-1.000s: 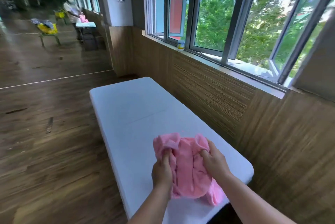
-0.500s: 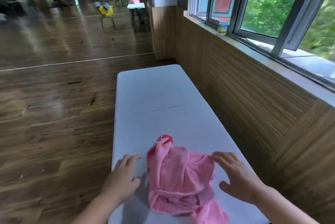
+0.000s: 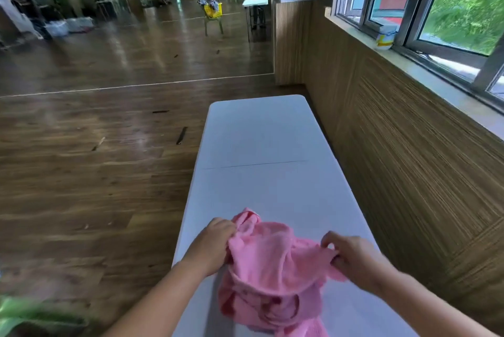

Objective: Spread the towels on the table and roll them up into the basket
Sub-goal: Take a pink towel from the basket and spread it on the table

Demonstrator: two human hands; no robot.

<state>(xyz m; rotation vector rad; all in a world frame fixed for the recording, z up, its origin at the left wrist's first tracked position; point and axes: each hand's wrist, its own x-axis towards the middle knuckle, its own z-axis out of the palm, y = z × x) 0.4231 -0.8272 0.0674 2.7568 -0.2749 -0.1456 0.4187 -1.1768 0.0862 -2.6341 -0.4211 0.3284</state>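
A crumpled pink towel [image 3: 272, 276] lies bunched on the near end of a long white table [image 3: 259, 146]. My left hand [image 3: 212, 244] grips the towel's left edge, fingers curled into the cloth. On the towel's right side my right hand [image 3: 351, 257] pinches a fold between thumb and fingers. The towel is stretched a little between the two hands, and its lower part hangs in folds toward me. No basket shows near the table.
A wood-panelled wall [image 3: 409, 173] with a window ledge runs along the table's right side. Left of the table is wooden floor [image 3: 81, 173]. A mirror wall ahead reflects a person, a yellow basket [image 3: 212, 9] and a table. A blurred green object [image 3: 32, 315] sits at bottom left.
Both hands let go of the towel and lay open beside it half a second ago; now each grips an edge again and pulls it apart. The camera view has swung left.
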